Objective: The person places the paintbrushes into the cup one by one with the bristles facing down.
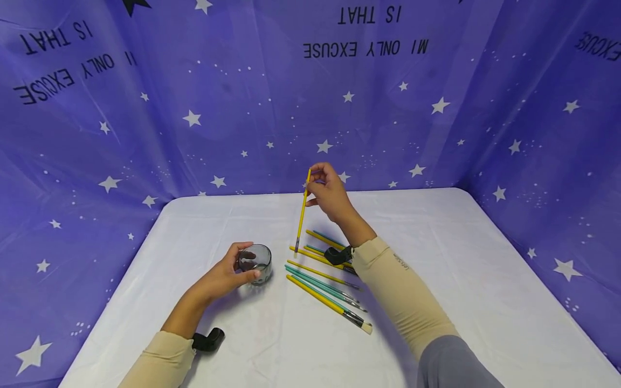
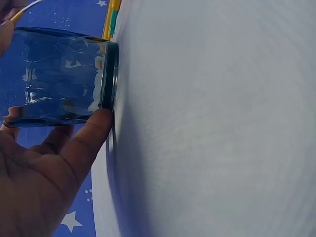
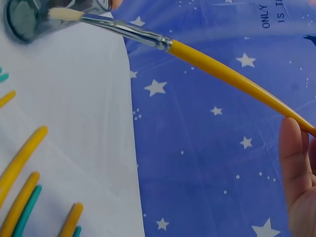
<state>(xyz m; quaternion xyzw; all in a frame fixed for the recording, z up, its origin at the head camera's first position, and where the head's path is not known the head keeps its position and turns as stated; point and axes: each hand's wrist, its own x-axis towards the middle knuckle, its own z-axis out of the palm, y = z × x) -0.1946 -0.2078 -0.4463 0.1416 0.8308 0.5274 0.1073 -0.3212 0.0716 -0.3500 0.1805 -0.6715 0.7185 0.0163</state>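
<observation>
1. Left hand (image 1: 225,277): partly curled, thumb and fingers set around the side of a clear grey drinking glass (image 1: 262,267). The grip spans the width of the glass; in the left wrist view one finger lies close to its base.
2. Drinking glass: upright, left of the table's middle, nearer the left edge than the right. Whether the base touches the cloth cannot be determined.
3. Right hand (image 1: 332,195): thumb and fingertips closed together on the upper handle of a yellow-handled paintbrush (image 1: 303,213), beyond the loose brushes toward the table's far edge.
4. Yellow-handled paintbrush: held bristles down, steeply upright with a slight tilt, between the glass and the loose brushes. Pale bristles and a silver ferrule show in the right wrist view.
5. Loose brushes: yellow brushes (image 1: 315,294) and teal brushes (image 1: 310,278) lie side by side around the table's middle, handle ends toward the left edge, bristle ends toward the right. The right forearm hides part of the group; an exact count cannot be given.
6. Table (image 1: 436,226): white covering, both far corners rounded and visible.
7. Surround: purple star-print backdrop (image 1: 271,108) behind the far edge and along both sides, with inverted black lettering (image 1: 366,48).
8. Person: beige sleeves (image 1: 398,291) on both forearms; a black wrist device (image 1: 209,340) at each wrist.
</observation>
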